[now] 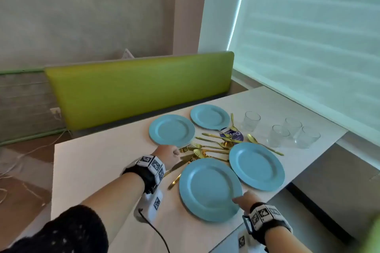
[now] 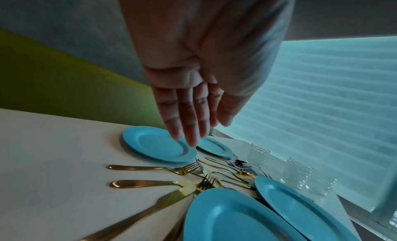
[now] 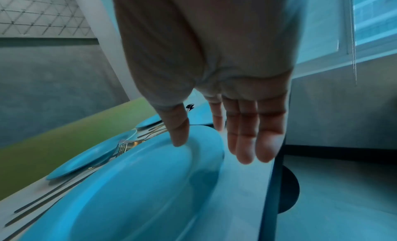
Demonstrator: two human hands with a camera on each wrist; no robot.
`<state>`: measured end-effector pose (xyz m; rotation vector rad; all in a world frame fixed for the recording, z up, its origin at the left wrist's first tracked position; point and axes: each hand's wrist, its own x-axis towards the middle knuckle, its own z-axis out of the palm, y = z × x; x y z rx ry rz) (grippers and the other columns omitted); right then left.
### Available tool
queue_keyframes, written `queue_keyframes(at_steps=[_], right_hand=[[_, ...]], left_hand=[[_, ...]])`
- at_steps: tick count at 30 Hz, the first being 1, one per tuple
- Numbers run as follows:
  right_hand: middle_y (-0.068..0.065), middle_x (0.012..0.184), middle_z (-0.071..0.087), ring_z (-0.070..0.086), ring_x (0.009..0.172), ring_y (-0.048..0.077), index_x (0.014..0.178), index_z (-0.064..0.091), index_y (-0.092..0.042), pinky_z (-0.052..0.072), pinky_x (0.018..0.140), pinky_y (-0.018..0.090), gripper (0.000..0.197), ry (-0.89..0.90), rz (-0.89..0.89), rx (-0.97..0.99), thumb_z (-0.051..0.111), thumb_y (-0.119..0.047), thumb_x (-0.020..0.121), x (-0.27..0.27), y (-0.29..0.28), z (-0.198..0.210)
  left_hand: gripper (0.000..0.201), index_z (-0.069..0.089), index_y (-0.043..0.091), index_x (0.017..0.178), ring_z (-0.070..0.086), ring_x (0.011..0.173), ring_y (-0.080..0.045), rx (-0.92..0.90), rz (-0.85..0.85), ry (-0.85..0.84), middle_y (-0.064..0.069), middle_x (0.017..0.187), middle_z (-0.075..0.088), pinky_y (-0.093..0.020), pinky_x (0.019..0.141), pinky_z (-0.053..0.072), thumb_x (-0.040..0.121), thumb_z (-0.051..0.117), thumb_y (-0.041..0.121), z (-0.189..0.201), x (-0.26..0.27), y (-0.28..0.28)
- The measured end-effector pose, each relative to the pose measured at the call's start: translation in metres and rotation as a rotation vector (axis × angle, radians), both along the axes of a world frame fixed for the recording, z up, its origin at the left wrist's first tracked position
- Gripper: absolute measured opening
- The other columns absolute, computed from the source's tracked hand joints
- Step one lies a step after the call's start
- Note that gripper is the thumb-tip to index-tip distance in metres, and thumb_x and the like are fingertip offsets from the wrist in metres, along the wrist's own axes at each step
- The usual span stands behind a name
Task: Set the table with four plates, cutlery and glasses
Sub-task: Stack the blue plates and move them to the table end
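Note:
Four blue plates lie on the white table (image 1: 92, 162): a near plate (image 1: 207, 189), a right one (image 1: 257, 165), a far left one (image 1: 171, 130) and a far one (image 1: 209, 116). Gold cutlery (image 1: 205, 148) is piled between them. Several clear glasses (image 1: 278, 135) stand at the right. My left hand (image 1: 173, 153) hovers by the pile's left end; the left wrist view shows its fingers (image 2: 189, 125) straight and empty. My right hand (image 1: 241, 199) is at the near plate's front rim, thumb (image 3: 178, 134) on the rim (image 3: 204, 142), fingers straight past the edge.
A green bench back (image 1: 139, 88) runs behind the table. A window blind (image 1: 308, 47) fills the right side. A round purple label (image 1: 236, 135) lies under the cutlery. A black cable (image 1: 152, 230) trails from my left wrist across the near table.

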<state>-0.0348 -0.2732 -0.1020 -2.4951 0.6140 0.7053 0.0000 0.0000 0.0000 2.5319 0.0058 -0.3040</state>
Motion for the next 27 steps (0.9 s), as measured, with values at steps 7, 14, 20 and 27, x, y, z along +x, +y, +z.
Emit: queue_keyframes(at_steps=[7, 14, 20, 27], right_hand=[[0.006, 0.102, 0.056, 0.057, 0.093, 0.022, 0.109, 0.059, -0.012, 0.048, 0.086, 0.029, 0.021, 0.061, -0.027, 0.225, 0.058, -0.017, 0.090, 0.037, -0.021, -0.020], [0.000, 0.069, 0.051, 0.047, 0.055, 0.011, 0.069, 0.047, -0.019, 0.042, 0.053, 0.020, 0.025, 0.132, 0.082, 0.210, 0.049, -0.030, 0.091, 0.052, -0.032, -0.009], [0.007, 0.060, 0.047, 0.045, 0.037, 0.009, 0.078, 0.049, -0.007, 0.044, 0.039, 0.020, 0.029, 0.102, 0.082, 0.522, 0.046, -0.027, 0.099, 0.075, -0.048, 0.021], [0.010, 0.068, 0.054, 0.048, 0.047, 0.013, 0.086, 0.054, -0.006, 0.044, 0.049, 0.022, 0.027, 0.038, 0.093, 0.678, 0.046, -0.028, 0.099, 0.104, -0.085, 0.047]], left_hand=[[0.028, 0.062, 0.009, 0.115, 0.058, 0.112, -0.022, 0.003, 0.052, 0.052, -0.007, 0.121, 0.063, -0.027, 0.094, 0.045, 0.091, 0.051, 0.019, -0.014, 0.043, -0.024], [0.011, 0.061, 0.017, 0.091, 0.054, 0.093, -0.021, 0.062, 0.036, 0.082, -0.004, 0.096, 0.058, -0.029, 0.093, 0.045, 0.091, 0.050, 0.018, -0.032, 0.059, -0.053], [0.018, 0.066, 0.011, 0.098, 0.055, 0.092, -0.022, 0.052, 0.068, 0.103, -0.007, 0.102, 0.065, -0.026, 0.086, 0.045, 0.089, 0.053, 0.018, -0.044, 0.069, -0.072], [0.054, 0.040, 0.006, 0.137, 0.046, 0.130, -0.027, -0.012, 0.250, 0.183, -0.012, 0.140, 0.049, -0.033, 0.105, 0.037, 0.093, 0.049, 0.037, -0.052, 0.079, -0.091]])
